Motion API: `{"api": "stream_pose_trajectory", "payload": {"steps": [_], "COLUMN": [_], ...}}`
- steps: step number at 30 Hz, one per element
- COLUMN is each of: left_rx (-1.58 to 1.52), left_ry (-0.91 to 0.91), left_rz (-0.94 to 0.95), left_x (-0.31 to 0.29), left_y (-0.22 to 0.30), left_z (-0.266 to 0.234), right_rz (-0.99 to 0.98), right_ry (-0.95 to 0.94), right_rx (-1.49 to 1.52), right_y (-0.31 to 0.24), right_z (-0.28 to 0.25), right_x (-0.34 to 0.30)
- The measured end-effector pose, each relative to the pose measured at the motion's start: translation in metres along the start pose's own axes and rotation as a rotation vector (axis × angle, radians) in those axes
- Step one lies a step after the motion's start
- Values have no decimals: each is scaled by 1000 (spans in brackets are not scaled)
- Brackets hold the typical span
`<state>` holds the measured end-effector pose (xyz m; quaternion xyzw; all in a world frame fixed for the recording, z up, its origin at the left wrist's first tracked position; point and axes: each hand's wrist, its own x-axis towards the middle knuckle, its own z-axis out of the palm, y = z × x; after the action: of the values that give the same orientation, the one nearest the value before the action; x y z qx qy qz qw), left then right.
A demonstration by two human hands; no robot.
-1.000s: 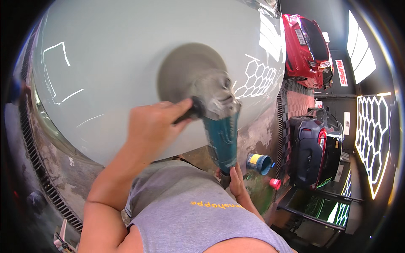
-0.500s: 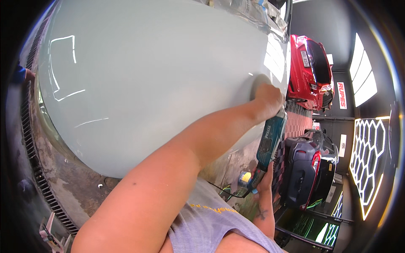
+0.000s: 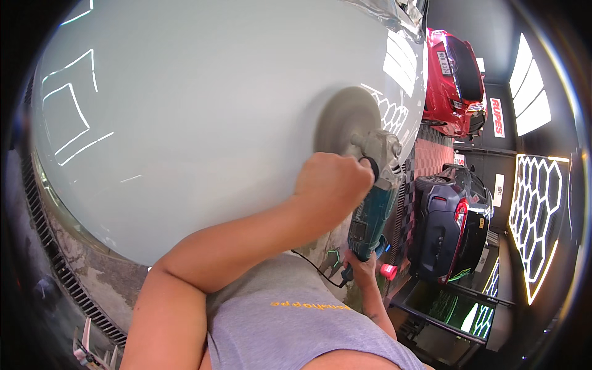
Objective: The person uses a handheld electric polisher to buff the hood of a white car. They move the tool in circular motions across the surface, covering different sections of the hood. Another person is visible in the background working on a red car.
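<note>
Dark workshop walls with glowing hexagon light panels (image 3: pixel 542 222) stand off to the right of my hands, and a red car (image 3: pixel 453 80) and a dark car (image 3: pixel 447 225) are parked over there, well apart from where I work. Ahead of both hands spreads a pale grey car panel (image 3: pixel 203 117), glossy and throwing back white light lines. I see my left hand (image 3: pixel 333 185) curled into a closed fist around the side handle of the teal polisher (image 3: pixel 373 209), near the machine's grey head. Beyond that fist, the round grey polishing pad (image 3: pixel 345 120) lies flat against the panel. My right hand (image 3: pixel 361 265) sits lower, nearer my grey shirt (image 3: pixel 296 327), fingers wrapped around the polisher's rear grip. A thin black cord (image 3: pixel 314 265) runs from that end, just left of the right hand.
</note>
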<state>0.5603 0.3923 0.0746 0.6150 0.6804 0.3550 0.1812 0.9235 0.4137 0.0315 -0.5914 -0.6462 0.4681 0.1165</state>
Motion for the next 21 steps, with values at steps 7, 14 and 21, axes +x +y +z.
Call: {"api": "stream_pose_trajectory", "payload": {"steps": [7, 14, 21], "left_rx": [53, 80, 100], "left_ry": [249, 445, 651], "left_rz": [-73, -176, -318], "left_x": [-108, -191, -228], "left_y": [-34, -61, -95], "left_z": [-34, -77, -120], "right_rz": [-21, -163, -233], "right_ry": [-44, -111, -326], "right_rx": [-257, -484, -440], "right_y": [-20, -81, -138], "right_z": [38, 100, 146], "right_x": [-31, -61, -62]}}
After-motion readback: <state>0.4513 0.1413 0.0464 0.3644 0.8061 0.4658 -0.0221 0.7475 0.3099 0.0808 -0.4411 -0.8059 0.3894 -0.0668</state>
